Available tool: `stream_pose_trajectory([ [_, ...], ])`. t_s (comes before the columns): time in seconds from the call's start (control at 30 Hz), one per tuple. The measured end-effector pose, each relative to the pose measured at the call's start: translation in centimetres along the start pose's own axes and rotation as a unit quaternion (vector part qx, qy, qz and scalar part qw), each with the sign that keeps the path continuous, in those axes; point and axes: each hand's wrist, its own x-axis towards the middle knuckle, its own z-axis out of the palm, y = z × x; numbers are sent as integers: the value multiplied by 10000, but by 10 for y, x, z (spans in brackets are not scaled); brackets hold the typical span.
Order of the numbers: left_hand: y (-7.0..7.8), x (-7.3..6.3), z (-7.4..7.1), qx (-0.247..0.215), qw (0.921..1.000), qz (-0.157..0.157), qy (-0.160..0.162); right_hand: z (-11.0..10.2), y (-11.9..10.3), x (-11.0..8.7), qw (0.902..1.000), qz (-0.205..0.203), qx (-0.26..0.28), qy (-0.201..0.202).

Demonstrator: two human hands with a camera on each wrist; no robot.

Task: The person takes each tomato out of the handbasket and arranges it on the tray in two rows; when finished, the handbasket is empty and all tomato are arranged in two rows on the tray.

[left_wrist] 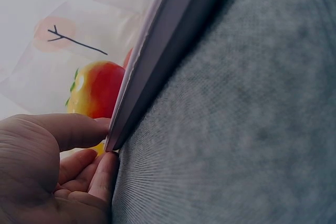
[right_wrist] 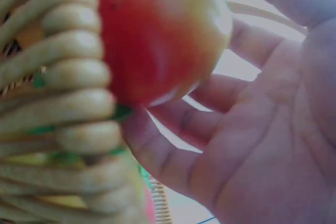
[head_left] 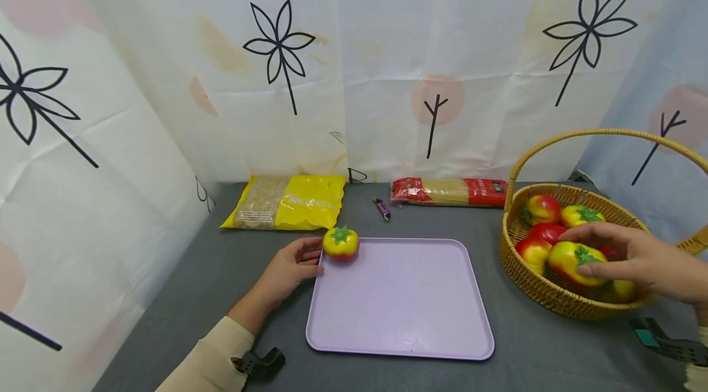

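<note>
Head view: my right hand is at the wicker basket, my left hand at the lilac tray
Held fruit: plump and glossy, yellow on top, blushing to red lower down, with a green leafy crown on its upper side
Its skin up close: smooth, deep red fading to yellow-green toward one edge, with pale glints of light on it
Its place: inside the basket's rim as the head camera sees it, above other fruit; whether it rests on them I cannot tell
My right fingers: curled round this fruit, thumb along its near side, the others reaching over its far side
My left fingers: pinching the tray's left rim near the far corner, thumb on the upper side, a fingertip at the edge
Fruit on the tray: at the far left corner just beside my fingers, yellow above, red below, green crown up
Basket fruits: red and yellow, close together, some crowned with green
Beyond the tray: a yellow bag, a small purple wrapper and a red packet
</note>
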Motion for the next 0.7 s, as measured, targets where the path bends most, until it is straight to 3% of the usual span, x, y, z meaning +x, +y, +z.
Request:
stream_pose_trajectory([
  [0.2, 1, -1, 0, 79, 10000, -19, 26, 1, 0, -3, 9969, -158, -45, 772],
  [0.7, 2, -2, -1, 79, 10000, 6, -18, 14, -18, 0, 9874, -612, 334, 1423],
])
